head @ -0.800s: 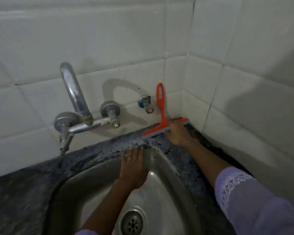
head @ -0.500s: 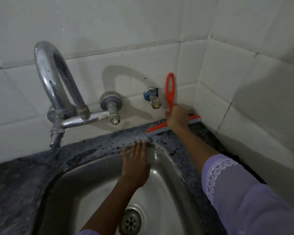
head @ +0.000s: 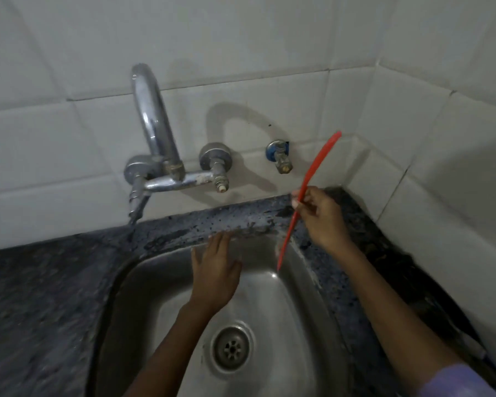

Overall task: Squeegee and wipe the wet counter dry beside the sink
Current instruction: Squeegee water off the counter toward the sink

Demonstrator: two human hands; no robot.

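- Where the dark speckled worktop (head: 35, 296) meets the white tiles, a chrome swan-neck tap (head: 152, 133) projects from the wall at left.
- Left hand (head: 215, 276): flat, fingers spread, resting on the back wall of the steel sink (head: 304, 316), fingertips at its rim.
- Drain (head: 232, 347): at the basin floor.
- Red squeegee (head: 304, 196): seen edge-on, tilted, lifted above the sink's back right corner.
- Right hand (head: 321, 219): grip pinched on the squeegee's middle.
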